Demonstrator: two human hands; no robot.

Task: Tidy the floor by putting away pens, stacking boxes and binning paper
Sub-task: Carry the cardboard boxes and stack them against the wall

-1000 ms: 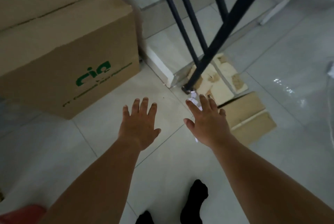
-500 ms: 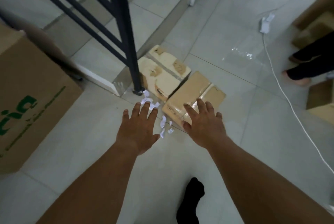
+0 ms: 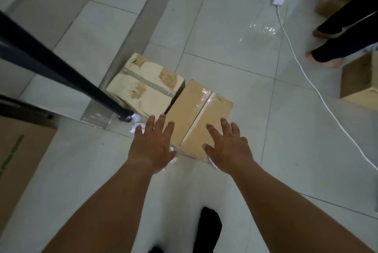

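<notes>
Fingers spread, right hand over brown box

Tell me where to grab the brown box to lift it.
Probably its two long sides at your end, one hand each, from above. The brown box lies flat and taped shut; the pale box crowds its left side farther back, but the near part looks free for the left hand.

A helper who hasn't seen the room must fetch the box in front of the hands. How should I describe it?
Find the black post slanting down to the floor. Two boxes lie side by side at its foot; the brown box is the one farther from it. Unlike the pale box with scribbled marks, it is darker, with glossy clear tape along its seam.
</notes>
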